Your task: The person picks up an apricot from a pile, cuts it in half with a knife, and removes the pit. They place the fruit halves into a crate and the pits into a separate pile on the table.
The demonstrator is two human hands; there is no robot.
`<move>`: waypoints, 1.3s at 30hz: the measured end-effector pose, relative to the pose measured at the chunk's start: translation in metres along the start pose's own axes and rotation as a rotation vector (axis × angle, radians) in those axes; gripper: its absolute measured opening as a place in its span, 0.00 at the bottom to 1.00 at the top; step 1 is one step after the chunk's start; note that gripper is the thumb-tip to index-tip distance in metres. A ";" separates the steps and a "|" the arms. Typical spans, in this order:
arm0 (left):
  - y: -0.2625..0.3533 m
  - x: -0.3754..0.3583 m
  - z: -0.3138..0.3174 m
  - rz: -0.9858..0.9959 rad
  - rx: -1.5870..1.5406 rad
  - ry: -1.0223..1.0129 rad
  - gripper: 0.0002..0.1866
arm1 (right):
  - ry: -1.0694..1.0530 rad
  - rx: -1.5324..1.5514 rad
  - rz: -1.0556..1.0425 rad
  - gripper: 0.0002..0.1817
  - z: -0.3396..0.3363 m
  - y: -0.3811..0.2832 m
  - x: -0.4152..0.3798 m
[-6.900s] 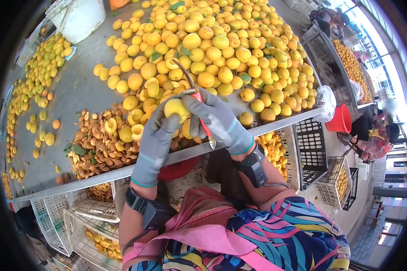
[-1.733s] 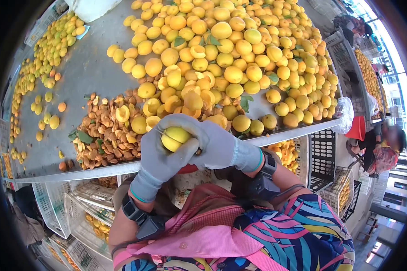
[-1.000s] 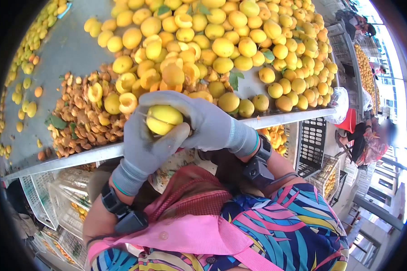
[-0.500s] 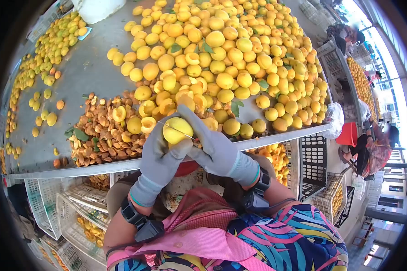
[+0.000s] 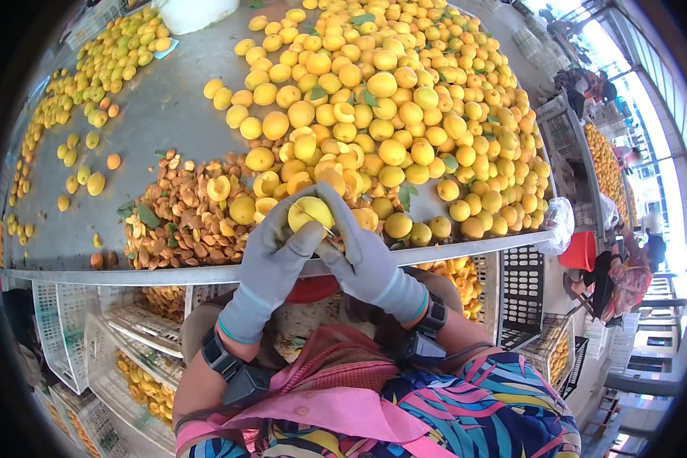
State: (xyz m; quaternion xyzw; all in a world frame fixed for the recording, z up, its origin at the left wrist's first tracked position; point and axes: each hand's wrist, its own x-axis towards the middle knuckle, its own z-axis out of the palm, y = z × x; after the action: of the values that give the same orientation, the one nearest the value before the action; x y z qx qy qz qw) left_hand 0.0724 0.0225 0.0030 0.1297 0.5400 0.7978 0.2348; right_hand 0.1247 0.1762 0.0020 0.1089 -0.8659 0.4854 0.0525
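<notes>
My left hand [image 5: 271, 248], in a grey glove, is closed around a yellow apricot [image 5: 307, 212] above the table's front edge, its thumb against the fruit's lower side. Across the apricot lies a thin metal blade [image 5: 324, 227]. Its near end runs into my gloved right hand [image 5: 370, 263], which is closed on it with fingertips close to the fruit; the handle is hidden. Just beyond my hands are apricot halves [image 5: 332, 169] and a big heap of whole apricots [image 5: 412, 111]. A mound of brown apricot pits [image 5: 187, 221] lies to the left.
The metal table [image 5: 179, 126] has a raised front edge [image 5: 168, 276]. More apricots [image 5: 107, 65] lie along its left side. Underneath stand plastic crates [image 5: 61, 328], some holding apricot halves. At right are a black crate [image 5: 523, 286], a red bucket [image 5: 578, 250] and a seated person [image 5: 626, 278].
The view has shifted slightly, so the table contents appear farther right. My left thumb now covers more of the apricot's lower side. Both hands still hold the fruit and blade together.
</notes>
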 end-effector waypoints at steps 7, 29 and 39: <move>-0.005 0.010 0.001 0.138 0.226 0.036 0.27 | -0.049 0.053 0.082 0.39 -0.006 0.000 0.008; -0.019 0.022 0.006 -0.064 0.062 0.134 0.29 | -0.031 0.086 0.076 0.37 -0.018 0.021 0.009; -0.032 0.025 0.002 -0.020 0.040 0.101 0.29 | -0.050 0.186 0.118 0.38 -0.014 0.029 0.015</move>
State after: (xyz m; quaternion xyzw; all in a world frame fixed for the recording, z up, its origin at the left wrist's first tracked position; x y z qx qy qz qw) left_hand 0.0597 0.0467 -0.0266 0.0885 0.5682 0.7899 0.2128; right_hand 0.1026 0.2008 -0.0118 0.0741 -0.8232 0.5629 -0.0081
